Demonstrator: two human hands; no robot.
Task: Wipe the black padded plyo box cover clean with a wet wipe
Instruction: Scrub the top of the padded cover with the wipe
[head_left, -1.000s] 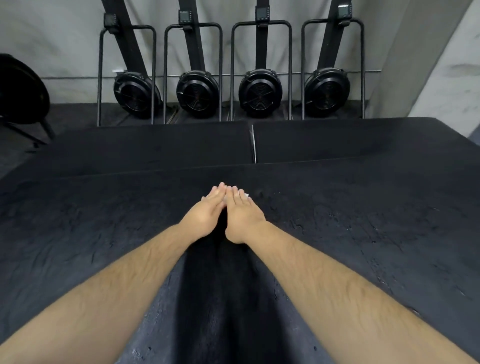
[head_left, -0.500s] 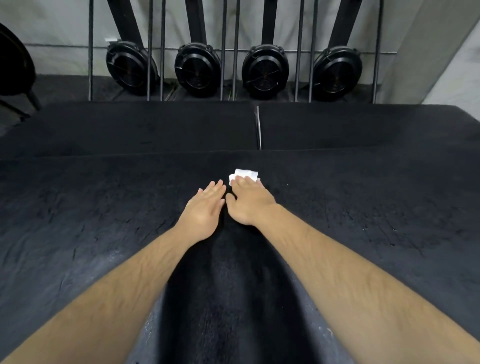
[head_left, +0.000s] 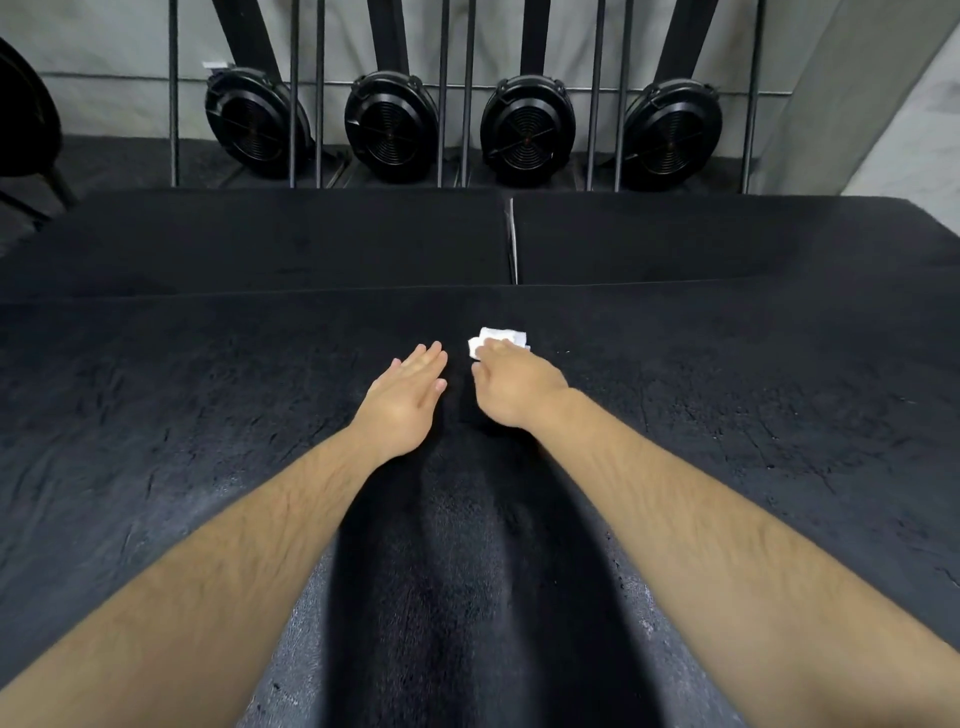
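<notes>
Your hands are drifting apart compared with half a second ago, a dark gap is opening between them, and more of the wet wipe (head_left: 503, 339) is showing. Your right hand (head_left: 517, 389) is gripping that wipe, fingers bent down over its near edge, so the white wad is sticking out just beyond your fingertips, lying on the black padded plyo box cover (head_left: 208, 415). Your left hand (head_left: 408, 402) is lying just beside the right, released, palm down, fingers straight and together on the cover. Both forearms are reaching forward, converging toward the wipe.
</notes>
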